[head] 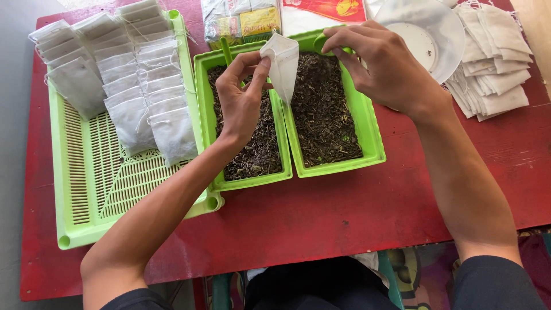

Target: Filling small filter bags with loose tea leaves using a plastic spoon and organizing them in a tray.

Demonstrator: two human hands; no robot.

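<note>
My left hand (241,100) pinches the empty filter bag (282,64) at its mouth, above the two tea trays (336,166) mid-tabletop. My right hand (376,66) clenches a green scoop (319,41). The bag looks light, limp, tearable; I would grip its rim.

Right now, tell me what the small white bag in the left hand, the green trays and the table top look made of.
Small white bag: thin matte filter paper or nonwoven fabric, seemingly; soft and creased. Green trays: moulded plastic, smooth with a slight sheen. Table top: hard board painted red, probably wood; paint looks worn and scuffed.
</note>
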